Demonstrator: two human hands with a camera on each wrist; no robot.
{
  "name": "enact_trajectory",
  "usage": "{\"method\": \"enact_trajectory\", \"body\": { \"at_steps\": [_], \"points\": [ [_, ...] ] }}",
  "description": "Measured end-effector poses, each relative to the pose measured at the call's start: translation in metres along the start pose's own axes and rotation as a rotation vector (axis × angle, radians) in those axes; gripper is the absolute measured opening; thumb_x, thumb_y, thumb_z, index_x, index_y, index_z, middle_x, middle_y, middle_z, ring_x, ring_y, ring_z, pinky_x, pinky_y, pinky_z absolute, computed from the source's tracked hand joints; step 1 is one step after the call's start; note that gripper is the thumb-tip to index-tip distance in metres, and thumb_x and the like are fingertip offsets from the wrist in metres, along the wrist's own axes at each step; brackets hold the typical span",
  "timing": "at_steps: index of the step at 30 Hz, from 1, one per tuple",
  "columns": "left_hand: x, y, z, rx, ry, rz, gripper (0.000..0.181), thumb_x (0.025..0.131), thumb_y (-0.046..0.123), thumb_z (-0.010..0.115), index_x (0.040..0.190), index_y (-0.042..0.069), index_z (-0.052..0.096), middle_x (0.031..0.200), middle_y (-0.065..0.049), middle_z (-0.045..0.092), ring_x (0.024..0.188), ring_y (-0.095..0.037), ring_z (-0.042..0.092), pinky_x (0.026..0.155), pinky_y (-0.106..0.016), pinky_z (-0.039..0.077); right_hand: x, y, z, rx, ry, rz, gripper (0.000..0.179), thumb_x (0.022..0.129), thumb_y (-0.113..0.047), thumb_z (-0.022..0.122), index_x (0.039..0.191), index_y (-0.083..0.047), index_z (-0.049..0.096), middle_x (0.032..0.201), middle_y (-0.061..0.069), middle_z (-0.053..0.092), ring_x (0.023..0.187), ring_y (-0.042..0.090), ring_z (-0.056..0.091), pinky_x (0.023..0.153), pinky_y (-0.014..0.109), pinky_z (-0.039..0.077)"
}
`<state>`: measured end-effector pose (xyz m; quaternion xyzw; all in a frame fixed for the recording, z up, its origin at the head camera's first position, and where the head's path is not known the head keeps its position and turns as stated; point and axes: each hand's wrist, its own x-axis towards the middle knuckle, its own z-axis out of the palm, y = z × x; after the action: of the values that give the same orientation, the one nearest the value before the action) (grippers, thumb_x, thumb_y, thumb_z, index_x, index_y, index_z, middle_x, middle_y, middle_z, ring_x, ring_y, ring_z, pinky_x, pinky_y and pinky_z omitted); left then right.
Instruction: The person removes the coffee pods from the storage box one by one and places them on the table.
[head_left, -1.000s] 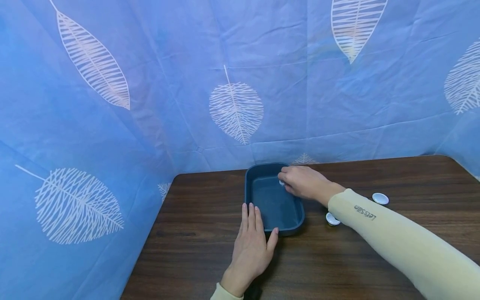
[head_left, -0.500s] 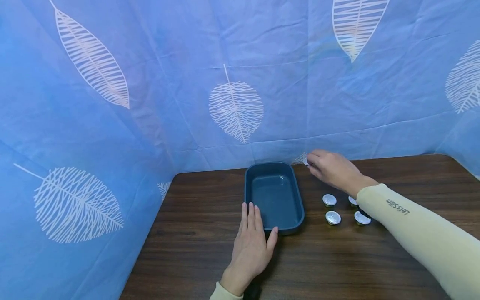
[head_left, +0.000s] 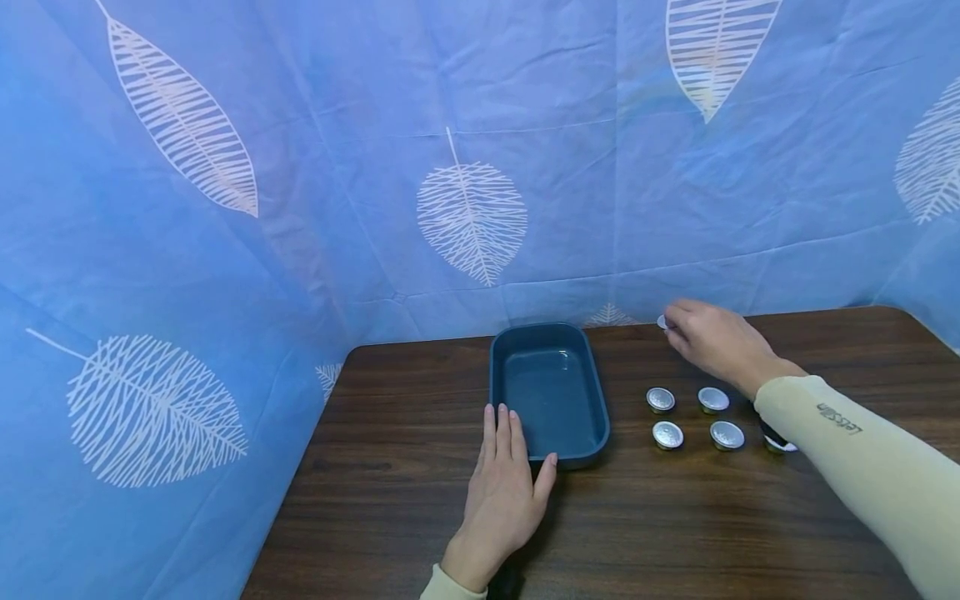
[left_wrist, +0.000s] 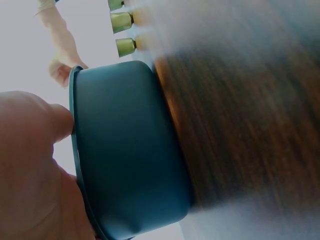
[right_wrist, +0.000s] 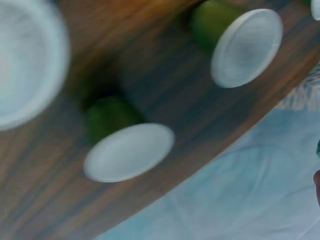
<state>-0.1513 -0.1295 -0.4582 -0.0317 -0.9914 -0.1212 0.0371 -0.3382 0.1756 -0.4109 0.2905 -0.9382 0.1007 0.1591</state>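
A dark teal rectangular box (head_left: 547, 392) stands on the table, its inside facing up. My left hand (head_left: 501, 504) rests at its near left corner with straight fingers on the rim; in the left wrist view the thumb (left_wrist: 61, 122) touches the rim. My right hand (head_left: 716, 342) is above the table's back edge, right of the box, pinching a coffee capsule (head_left: 662, 322) whose pale lid peeks out at the fingertips. Closer to me, several green coffee capsules with silver foil lids stand in rows, among them one at front left (head_left: 667, 435) and one at back right (head_left: 712, 400).
The right sleeve (head_left: 847, 467) partly covers another capsule (head_left: 782, 446). Dark wood-grain table (head_left: 375, 467) lies under everything. Right behind its back edge hangs a blue cloth (head_left: 337, 167) with white leaf prints.
My right hand has come out of the box with a capsule between its fingers and moved right, beyond the rim. More standing capsules show as the sleeve shifts. The left hand stays put.
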Motion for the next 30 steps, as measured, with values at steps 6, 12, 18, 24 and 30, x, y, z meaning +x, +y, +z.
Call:
{"method": "enact_trajectory", "body": {
  "at_steps": [6, 12, 18, 24, 30],
  "points": [
    [-0.001, 0.000, -0.001, -0.003, -0.005, -0.003, 0.080, 0.099, 0.061, 0.030, 0.154, 0.005, 0.019, 0.164, -0.012, 0.007, 0.151, -0.026, -0.004, 0.116, -0.047, 0.027, -0.015, 0.011, 0.002, 0.026, -0.062, 0.082, 0.006, 0.093, -0.010, 0.062, 0.089, -0.009, 0.058, 0.081, 0.002, 0.055, 0.064, 0.015, 0.047, 0.056, 0.034, 0.039],
    [-0.002, 0.000, -0.001, -0.015, -0.011, -0.006, 0.080, 0.099, 0.061, 0.030, 0.154, 0.004, 0.019, 0.163, -0.013, 0.009, 0.151, -0.026, -0.005, 0.116, -0.047, 0.027, -0.023, 0.017, 0.005, 0.031, -0.098, 0.122, 0.004, 0.092, -0.010, 0.063, 0.092, -0.008, 0.059, 0.084, 0.004, 0.058, 0.066, 0.015, 0.051, 0.057, 0.035, 0.041],
    [-0.003, 0.000, -0.001, -0.026, 0.002, 0.001, 0.079, 0.099, 0.059, 0.032, 0.154, 0.004, 0.020, 0.163, -0.013, 0.010, 0.151, -0.027, -0.004, 0.115, -0.049, 0.028, -0.026, 0.019, 0.008, 0.041, -0.176, 0.157, 0.007, 0.091, -0.010, 0.065, 0.089, -0.007, 0.059, 0.080, 0.004, 0.056, 0.064, 0.017, 0.048, 0.056, 0.034, 0.038],
    [-0.003, -0.001, 0.000, -0.029, 0.023, 0.020, 0.078, 0.099, 0.058, 0.033, 0.153, 0.002, 0.022, 0.162, -0.015, 0.012, 0.151, -0.028, -0.002, 0.115, -0.049, 0.028, -0.027, 0.019, 0.016, 0.036, -0.262, 0.167, 0.012, 0.088, -0.009, 0.068, 0.083, -0.010, 0.058, 0.074, 0.001, 0.053, 0.063, 0.016, 0.046, 0.056, 0.032, 0.037],
    [-0.003, -0.002, 0.001, -0.024, 0.034, 0.027, 0.078, 0.099, 0.057, 0.034, 0.153, 0.002, 0.023, 0.162, -0.016, 0.013, 0.151, -0.029, 0.000, 0.115, -0.048, 0.029, -0.029, 0.020, 0.021, 0.029, -0.265, 0.162, 0.015, 0.086, -0.009, 0.070, 0.080, -0.011, 0.056, 0.074, 0.000, 0.051, 0.063, 0.015, 0.045, 0.056, 0.033, 0.036]
  ]
}}
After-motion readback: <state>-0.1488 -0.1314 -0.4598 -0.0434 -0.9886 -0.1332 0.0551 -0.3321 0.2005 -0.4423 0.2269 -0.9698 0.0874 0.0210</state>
